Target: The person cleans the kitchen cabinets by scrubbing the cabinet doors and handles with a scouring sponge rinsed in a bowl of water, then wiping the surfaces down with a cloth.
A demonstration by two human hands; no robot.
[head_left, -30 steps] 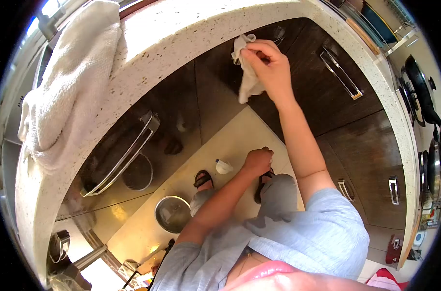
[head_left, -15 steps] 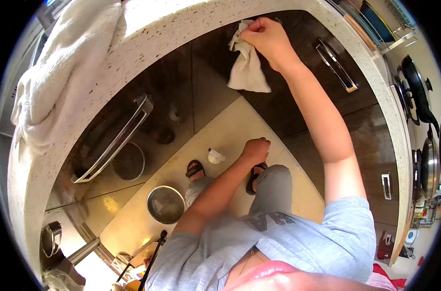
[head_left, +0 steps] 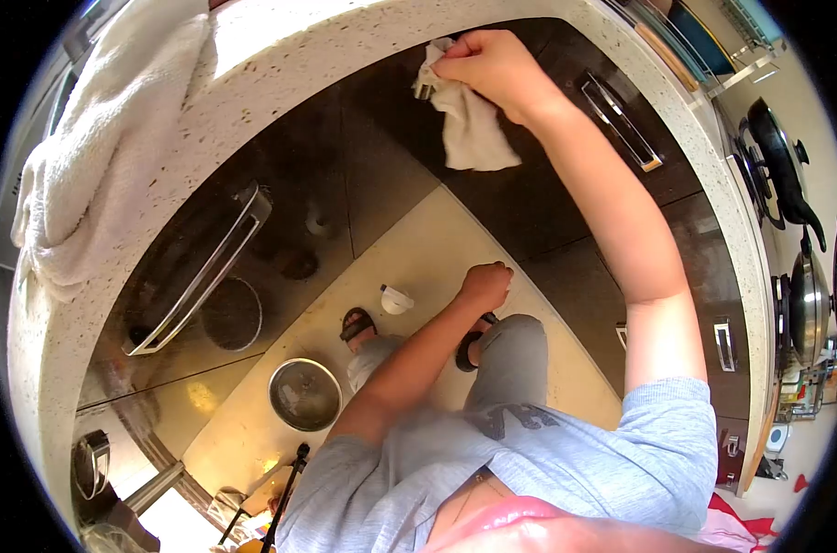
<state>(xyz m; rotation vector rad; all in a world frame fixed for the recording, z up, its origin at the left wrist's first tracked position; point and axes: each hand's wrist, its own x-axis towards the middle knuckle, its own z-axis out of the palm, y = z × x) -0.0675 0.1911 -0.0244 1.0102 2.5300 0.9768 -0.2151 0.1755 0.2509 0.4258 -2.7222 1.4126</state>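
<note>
My right hand (head_left: 497,74) is raised near the counter's underside, its fingers pinching a pale cloth (head_left: 474,129). The cloth hangs in front of the dark cabinet doors, covering part of a metal handle. Low over the floor, my left hand (head_left: 485,286) is closed in a loose fist near my knee; whether anything is inside it is hidden. A small white bottle (head_left: 397,300) lies on the floor between my foot and my left hand. Farther left a round metal basin (head_left: 305,394) stands on the floor.
A speckled counter (head_left: 252,88) curves overhead, with a white towel (head_left: 114,120) draped on its left. Cabinet handles (head_left: 202,272) jut out at left and right (head_left: 623,122). Pans (head_left: 810,309) hang at the far right. A black stand (head_left: 287,493) is near the bottom.
My right hand has moved up and a little left with the cloth, which now hangs spread out more. My left hand has stayed nearly in place. The view has shifted slightly.
</note>
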